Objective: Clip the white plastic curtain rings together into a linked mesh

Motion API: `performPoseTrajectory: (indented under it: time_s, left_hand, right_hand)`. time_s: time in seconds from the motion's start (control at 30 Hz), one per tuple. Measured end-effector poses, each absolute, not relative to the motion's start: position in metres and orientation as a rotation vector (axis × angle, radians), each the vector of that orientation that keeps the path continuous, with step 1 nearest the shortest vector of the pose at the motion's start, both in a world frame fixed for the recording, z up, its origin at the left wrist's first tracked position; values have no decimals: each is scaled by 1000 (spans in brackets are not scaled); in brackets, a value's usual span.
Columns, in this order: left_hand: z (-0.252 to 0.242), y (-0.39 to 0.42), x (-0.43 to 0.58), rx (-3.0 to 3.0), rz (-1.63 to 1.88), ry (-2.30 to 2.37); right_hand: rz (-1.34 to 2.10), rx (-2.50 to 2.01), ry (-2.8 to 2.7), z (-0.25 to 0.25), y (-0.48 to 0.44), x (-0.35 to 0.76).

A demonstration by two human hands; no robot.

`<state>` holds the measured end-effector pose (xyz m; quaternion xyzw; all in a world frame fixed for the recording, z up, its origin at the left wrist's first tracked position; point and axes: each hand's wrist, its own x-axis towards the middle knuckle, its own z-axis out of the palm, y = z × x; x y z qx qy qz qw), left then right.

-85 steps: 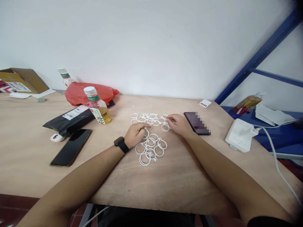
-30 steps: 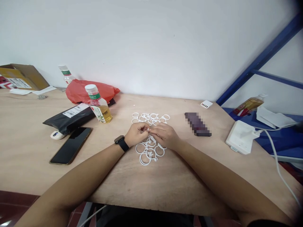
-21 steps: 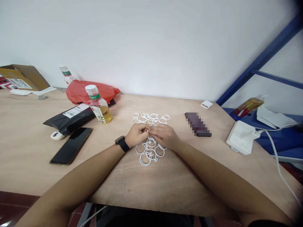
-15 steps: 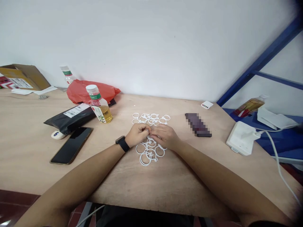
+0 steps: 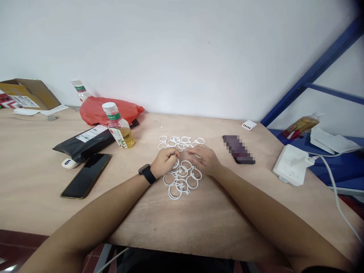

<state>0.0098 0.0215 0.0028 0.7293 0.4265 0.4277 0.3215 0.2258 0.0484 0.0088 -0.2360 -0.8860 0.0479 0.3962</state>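
White curtain rings [image 5: 192, 182], each with a small eyelet, lie in two loose groups on the wooden table, one nearer me and one farther off. Between the groups is my left hand [image 5: 165, 161], wearing a black watch, its thumb and forefinger pinched together. A white ring [image 5: 176, 163] shows just under those fingertips and seems held; most of it is hidden. My right hand [image 5: 205, 159] hovers just to the right with its fingers apart and slightly blurred, nothing visible in it. It partly covers rings of the far group.
On the left are a phone [image 5: 85, 176], a white earbud case [image 5: 69, 163], a black parcel [image 5: 82, 143], a drink bottle [image 5: 122, 132] and a red bag [image 5: 113, 108]. To the right lie a pixelated dark object [image 5: 239, 149] and a white power strip [image 5: 291, 167] with a cable.
My right hand has drawn away from my left to the right, its fingers spreading apart. The left hand has stayed in place, still pinched. More rings between the hands are uncovered.
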Motion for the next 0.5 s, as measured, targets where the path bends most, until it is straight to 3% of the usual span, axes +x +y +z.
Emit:
performPoseTrajectory:
  time_s: [0.23,0.5]
  left_hand:
    - [3,19,10,2128,1110,1122]
    - [3,18,10,2192,971,1187]
  right_hand:
    - [192,-1259,-2101,2,85,268]
    - [285,-1336,-2302,0,88,266]
